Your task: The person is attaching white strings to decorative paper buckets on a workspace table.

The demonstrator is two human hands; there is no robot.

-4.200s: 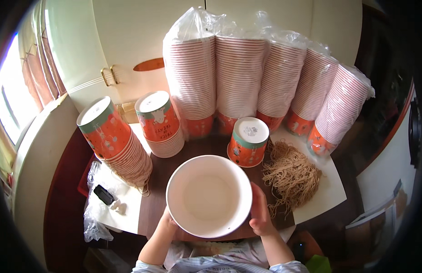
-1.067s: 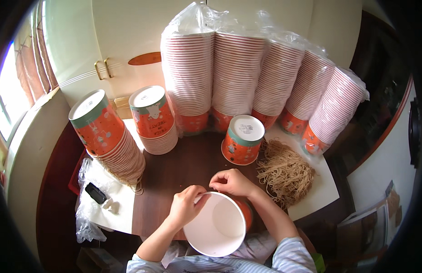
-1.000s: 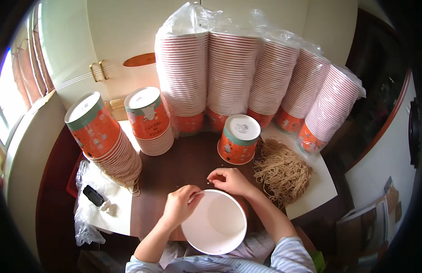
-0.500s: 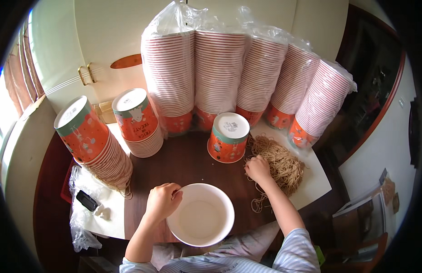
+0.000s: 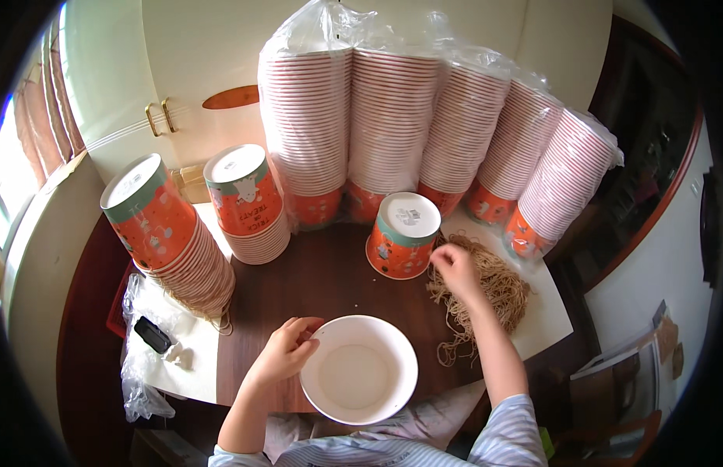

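An orange-printed paper bucket (image 5: 406,241) stands upside down near the table's middle. Close to me sits another paper bucket (image 5: 360,377), mouth up, showing its white inside. My left hand (image 5: 287,350) is at that bucket's left rim, thumb and fingers closed about the edge. Over the left side of a heap of tan twine (image 5: 497,292), just right of the upturned bucket, is my right hand (image 5: 459,272). Its fingertips are pinched together; whatever is between them is too small to make out. Loose twine strands trail from the heap toward me.
Tall plastic-wrapped stacks of paper buckets (image 5: 392,117) line the back. Two shorter upside-down stacks stand at left, the nearer one (image 5: 163,226) with twine hanging from it. A black plastic object (image 5: 153,335) lies by crumpled clear plastic (image 5: 139,393) on the table's left.
My right hand has risen away from me, up the twine heap's left side. My left hand's fingers have loosened somewhat at the rim. The whole view has shifted slightly.
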